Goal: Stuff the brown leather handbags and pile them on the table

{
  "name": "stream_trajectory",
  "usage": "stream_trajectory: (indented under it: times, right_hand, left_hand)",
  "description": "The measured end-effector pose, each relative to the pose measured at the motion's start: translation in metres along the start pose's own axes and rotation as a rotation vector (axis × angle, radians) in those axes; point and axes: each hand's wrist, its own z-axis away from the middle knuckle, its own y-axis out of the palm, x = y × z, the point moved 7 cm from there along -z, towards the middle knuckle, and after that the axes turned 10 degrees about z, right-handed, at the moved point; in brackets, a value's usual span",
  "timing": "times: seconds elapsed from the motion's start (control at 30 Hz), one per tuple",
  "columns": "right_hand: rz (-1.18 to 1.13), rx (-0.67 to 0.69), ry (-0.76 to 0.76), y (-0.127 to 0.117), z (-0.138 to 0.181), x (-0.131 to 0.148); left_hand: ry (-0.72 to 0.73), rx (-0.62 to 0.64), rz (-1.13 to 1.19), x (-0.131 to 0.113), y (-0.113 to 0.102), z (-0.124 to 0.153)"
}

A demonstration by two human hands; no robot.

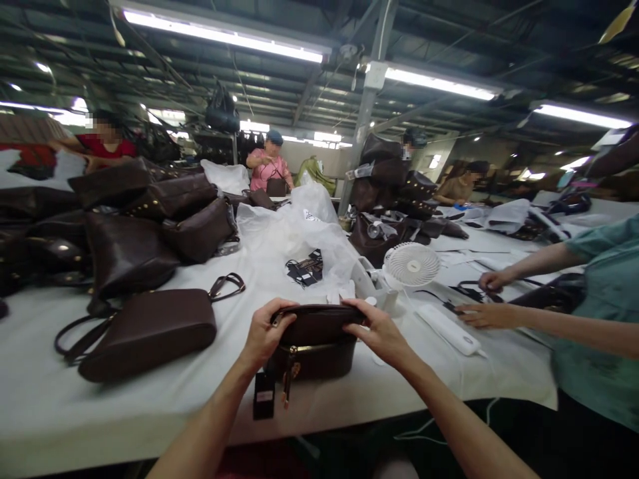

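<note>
A small dark brown handbag (319,356) stands upright at the table's front edge, between my two hands. Across its front runs a gold zipper with a hanging tassel pull, and a black hang tag (264,395) dangles at its lower left. My left hand (269,328) pinches the top left corner of the bag, thumb in front and fingers behind. On the other top corner, my right hand (375,327) grips the rim the same way. Behind the bag, several black tags (305,269) with strings lie among clear plastic bags (319,216).
On the left lies a larger brown handbag (150,332) before a heap of brown bags (130,246). A white fan (411,265) and a white power strip (446,329) stand to the right, where a co-worker's hands (492,313) work. More people sit behind the white-covered table (164,406).
</note>
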Motion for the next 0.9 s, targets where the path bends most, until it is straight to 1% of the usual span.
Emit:
stream_trajectory:
  times: [0.07, 0.13, 0.23, 0.3, 0.37, 0.4, 0.5, 0.57, 0.63, 0.67, 0.73, 0.77, 0.8, 0.83, 0.87, 0.9]
  right_hand:
    - [-0.105, 0.016, 0.042, -0.002, 0.0, -0.009]
    - [-0.064, -0.014, 0.029, -0.005, 0.001, -0.011]
    - [0.123, -0.19, -0.065, -0.009, 0.005, -0.002]
    - [0.166, -0.301, -0.12, -0.007, 0.01, 0.005]
    - [0.183, -0.357, -0.154, -0.003, 0.016, 0.009]
    - [0.204, -0.358, -0.171, -0.002, 0.018, 0.01]
    - [0.338, -0.294, -0.198, -0.005, 0.018, 0.017]
    - [0.434, -0.236, -0.184, -0.012, 0.013, 0.024]
    - [0.508, -0.144, -0.213, -0.014, 0.001, 0.038]
    - [0.546, -0.072, -0.252, -0.011, -0.006, 0.047]
    - [0.627, 0.132, -0.319, 0.004, -0.02, 0.062]
    - [0.681, 0.232, -0.313, 0.013, -0.025, 0.065]
    - [0.733, 0.302, -0.289, 0.019, -0.029, 0.065]
    - [0.77, 0.343, -0.254, 0.023, -0.031, 0.065]
    - [0.784, 0.346, -0.214, 0.023, -0.031, 0.063]
    - [0.767, 0.315, -0.165, 0.018, -0.027, 0.06]
  left_hand:
    - [0.003, 0.028, -0.026, -0.001, 0.0, -0.001]
    - [0.035, 0.04, -0.066, -0.005, -0.002, -0.003]
    - [0.118, -0.044, -0.083, -0.009, -0.009, -0.002]
    - [0.164, -0.104, -0.088, -0.008, -0.011, 0.0]
    - [0.217, -0.116, -0.105, -0.008, -0.009, 0.004]
    - [0.246, -0.112, -0.113, -0.009, -0.008, 0.006]
    - [0.302, -0.124, -0.139, -0.012, -0.008, 0.009]
    - [0.263, -0.128, -0.164, -0.011, -0.01, 0.006]
    - [0.167, -0.084, -0.17, -0.005, -0.011, 0.001]
    - [0.111, -0.054, -0.151, -0.002, -0.011, -0.002]
    - [-0.002, 0.006, -0.088, 0.007, -0.011, -0.005]
    - [-0.054, 0.027, -0.054, 0.012, -0.012, -0.004]
    - [-0.104, 0.042, -0.025, 0.018, -0.014, -0.002]
    - [-0.148, 0.055, -0.001, 0.024, -0.016, 0.002]
    - [-0.184, 0.064, 0.02, 0.031, -0.02, 0.006]
    - [-0.209, 0.071, 0.035, 0.038, -0.025, 0.012]
